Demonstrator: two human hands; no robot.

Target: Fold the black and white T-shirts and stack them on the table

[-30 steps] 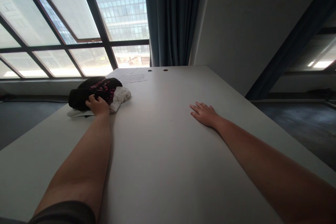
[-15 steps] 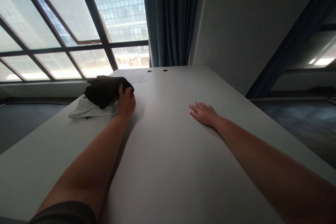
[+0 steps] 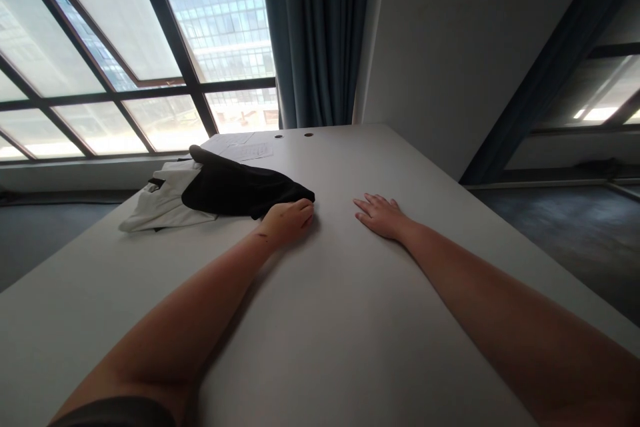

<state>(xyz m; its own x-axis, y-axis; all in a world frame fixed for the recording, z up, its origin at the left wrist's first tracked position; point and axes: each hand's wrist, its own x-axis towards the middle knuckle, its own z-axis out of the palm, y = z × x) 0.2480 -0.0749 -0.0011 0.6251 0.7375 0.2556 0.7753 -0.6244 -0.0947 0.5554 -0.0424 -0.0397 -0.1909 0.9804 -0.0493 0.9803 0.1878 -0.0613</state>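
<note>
The left hand (image 3: 287, 221) has its grip closed on the near-right corner of the black cloth (image 3: 235, 183), fingers curled over with little gap showing; how much fabric is pinched inside cannot be seen. The right hand (image 3: 383, 215) lies palm down on the table (image 3: 320, 313), fingers a little spread, its grip open and with nothing in it. The black cloth is left of the middle of the table, stretched from the left hand back over part of the white cloth (image 3: 170, 197).

To handle the black cloth well, I would keep the pinch firm but small and draw it low and evenly, since the 2 cloths overlap and a quick tug could drag the white cloth along or bunch both. The right hand is near enough to take a 2nd edge, and the surface between the 2 hands looks smooth.

Behind the cloths lie some papers (image 3: 255, 150), close enough that a trailing fold might catch them. The 2 round holes (image 3: 279, 137) near the far edge, the curtain (image 3: 320, 40) and the window (image 3: 235, 20) beyond seem out of the way.
</note>
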